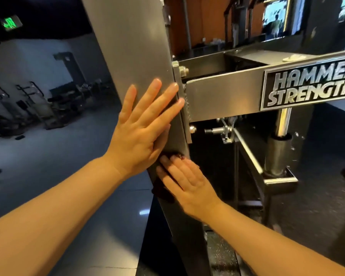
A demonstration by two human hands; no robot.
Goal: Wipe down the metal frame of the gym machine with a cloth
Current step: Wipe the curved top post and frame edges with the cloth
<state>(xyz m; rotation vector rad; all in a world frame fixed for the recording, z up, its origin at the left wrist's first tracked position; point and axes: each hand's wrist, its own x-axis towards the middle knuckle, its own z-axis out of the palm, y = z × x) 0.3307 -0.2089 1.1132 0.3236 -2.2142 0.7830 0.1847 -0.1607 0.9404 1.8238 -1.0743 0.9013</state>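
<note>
The wide upright post of the metal frame is seen tilting across the middle of the view. The left hand is laid flat against it, fingers straight and spread, its fingertips reaching the post's right edge; its grip is fully open and nothing is held. Just below, the right hand is pressed flat on a dark cloth, which is pinned between the palm and the post. The fingers are straight rather than curled, so the grip is open here too, and the cloth is held only by pressure. Dark folds are seen past the fingertips and at the hand's left side. A crossbeam is bolted to the post's right edge and carries a nameplate (lettered "HAMMER STRENGTH"). A glossy floor is seen at the left.
</note>
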